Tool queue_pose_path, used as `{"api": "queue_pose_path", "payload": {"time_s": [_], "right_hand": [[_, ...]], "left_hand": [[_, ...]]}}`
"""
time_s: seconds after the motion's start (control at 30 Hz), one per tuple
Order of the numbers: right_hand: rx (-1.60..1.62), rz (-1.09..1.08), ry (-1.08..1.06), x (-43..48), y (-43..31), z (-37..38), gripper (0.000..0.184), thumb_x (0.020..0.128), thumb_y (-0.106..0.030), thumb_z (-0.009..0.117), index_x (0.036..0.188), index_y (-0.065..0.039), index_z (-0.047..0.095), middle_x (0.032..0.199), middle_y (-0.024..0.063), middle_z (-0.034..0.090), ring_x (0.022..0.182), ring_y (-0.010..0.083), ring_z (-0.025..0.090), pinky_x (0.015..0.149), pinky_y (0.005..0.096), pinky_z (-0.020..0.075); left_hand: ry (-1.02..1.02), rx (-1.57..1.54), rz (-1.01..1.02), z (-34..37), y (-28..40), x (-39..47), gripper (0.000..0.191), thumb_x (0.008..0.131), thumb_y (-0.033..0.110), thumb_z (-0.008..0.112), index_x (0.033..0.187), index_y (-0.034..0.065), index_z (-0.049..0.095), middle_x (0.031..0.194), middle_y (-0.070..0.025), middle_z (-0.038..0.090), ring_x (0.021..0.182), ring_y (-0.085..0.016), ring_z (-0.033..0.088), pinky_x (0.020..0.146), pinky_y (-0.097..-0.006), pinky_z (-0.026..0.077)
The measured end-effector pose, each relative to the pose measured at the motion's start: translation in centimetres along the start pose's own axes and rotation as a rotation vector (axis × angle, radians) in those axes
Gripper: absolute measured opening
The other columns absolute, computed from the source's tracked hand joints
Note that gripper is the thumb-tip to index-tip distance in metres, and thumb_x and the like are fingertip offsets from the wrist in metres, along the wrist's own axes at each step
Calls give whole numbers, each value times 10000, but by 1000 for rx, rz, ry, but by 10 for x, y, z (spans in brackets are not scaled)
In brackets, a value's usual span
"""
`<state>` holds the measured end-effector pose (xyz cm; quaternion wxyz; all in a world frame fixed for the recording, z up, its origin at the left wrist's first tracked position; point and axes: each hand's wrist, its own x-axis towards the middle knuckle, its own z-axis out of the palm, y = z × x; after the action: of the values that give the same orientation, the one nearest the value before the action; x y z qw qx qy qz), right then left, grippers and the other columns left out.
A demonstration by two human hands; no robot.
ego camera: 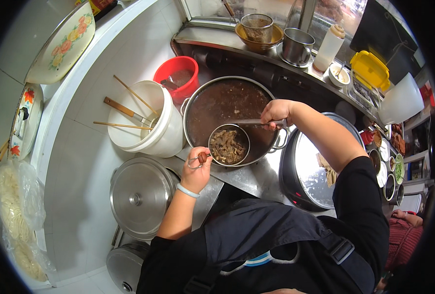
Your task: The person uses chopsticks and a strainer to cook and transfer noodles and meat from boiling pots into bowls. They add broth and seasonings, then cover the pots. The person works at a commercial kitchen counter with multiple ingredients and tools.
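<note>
A large steel stockpot of dark brown broth stands before me. My left hand grips a handle with a brown end and a wire loop. That handle meets the rim of a round metal strainer or ladle bowl, which is full of chopped brown pieces that look like meat. The bowl is over the pot's near edge. My right hand is closed around the metal handle of a second utensil, reaching left across the pot just behind the bowl. I cannot tell what its far end looks like.
A white bucket with sticks and a wooden-handled tool stands left of the pot, beside a red tub. Lidded pots flank me, one at right. A shelf behind holds cups and a bottle. Another person is at far right.
</note>
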<state>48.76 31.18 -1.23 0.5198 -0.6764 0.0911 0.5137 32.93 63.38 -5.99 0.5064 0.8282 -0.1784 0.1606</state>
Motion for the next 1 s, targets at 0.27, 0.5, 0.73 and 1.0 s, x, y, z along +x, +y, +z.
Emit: {"api": "queue_pose_path", "payload": {"time_s": [0.27, 0.5, 0.73, 1.0], "right_hand": [[-141, -83, 78, -25, -2, 11, 122, 879, -43, 620, 941, 62, 621, 727, 106, 653, 474, 108, 575, 395, 243, 442], [-196, -128, 161, -41, 3, 14, 82, 853, -30, 633, 852, 49, 658, 671, 75, 633, 473, 100, 563, 407, 252, 446], [-69, -158, 169, -48, 16, 13, 286, 877, 0, 606, 1139, 115, 596, 747, 110, 658, 483, 99, 575, 394, 239, 447], [-76, -199, 157, -55, 23, 14, 172, 883, -23, 618, 1016, 84, 641, 724, 98, 648, 475, 96, 564, 388, 247, 449]], "left_hand": [[44, -74, 9, 1, 0, -3, 209, 865, -35, 652, 1042, 6, 549, 861, -58, 548, 665, -127, 512, 627, -262, 454], [40, -6, 14, 2, 0, -5, 213, 861, -43, 651, 1039, 7, 546, 851, -60, 545, 662, -134, 514, 631, -265, 458], [65, -33, -16, 2, 0, -7, 201, 873, -37, 644, 1041, 11, 545, 842, -52, 557, 673, -131, 532, 640, -268, 466], [71, 2, 7, 1, 3, -7, 194, 879, -26, 643, 1042, 7, 543, 845, -59, 568, 676, -135, 538, 643, -269, 470]]}}
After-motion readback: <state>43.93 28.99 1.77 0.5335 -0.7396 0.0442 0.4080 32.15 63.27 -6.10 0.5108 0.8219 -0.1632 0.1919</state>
